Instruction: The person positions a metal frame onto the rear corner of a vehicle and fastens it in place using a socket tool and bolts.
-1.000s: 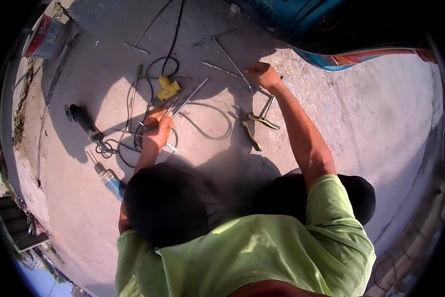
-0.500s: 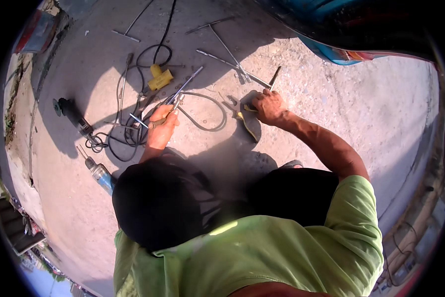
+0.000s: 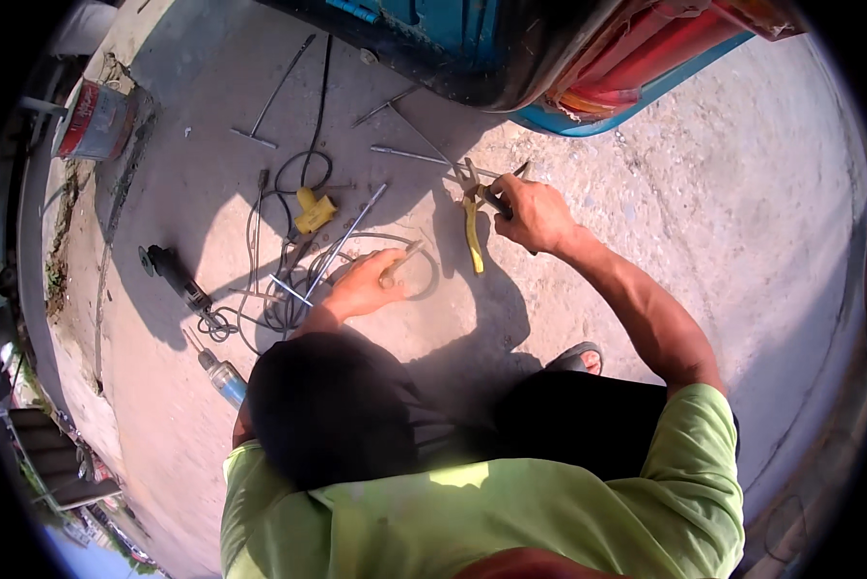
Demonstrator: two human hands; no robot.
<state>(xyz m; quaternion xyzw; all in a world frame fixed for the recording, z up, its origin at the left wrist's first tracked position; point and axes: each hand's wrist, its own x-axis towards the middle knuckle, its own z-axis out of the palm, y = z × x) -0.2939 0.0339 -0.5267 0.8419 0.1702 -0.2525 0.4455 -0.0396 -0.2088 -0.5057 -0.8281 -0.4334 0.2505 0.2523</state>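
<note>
My right hand is closed around one handle of a pair of pliers. The other handle, yellow, hangs free, and the jaws point away from me. Just beyond this hand lies a T-handle wrench on the concrete. My left hand, further left and low over the ground, grips a short brownish rod-like piece, smeared by motion, so its kind is unclear. Near that hand lie a shiny T-handle wrench and looped black cable.
A yellow power-tool part or connector lies among cables. Left of it are an angle grinder and a blue drill. Another T-wrench lies far left, near a paint bucket. A blue and red vehicle body overhangs the far side.
The pliers have come up off the ground in my right hand and turned, jaws pointing away. My left hand has moved right with the short piece, away from the shiny T-wrench.
</note>
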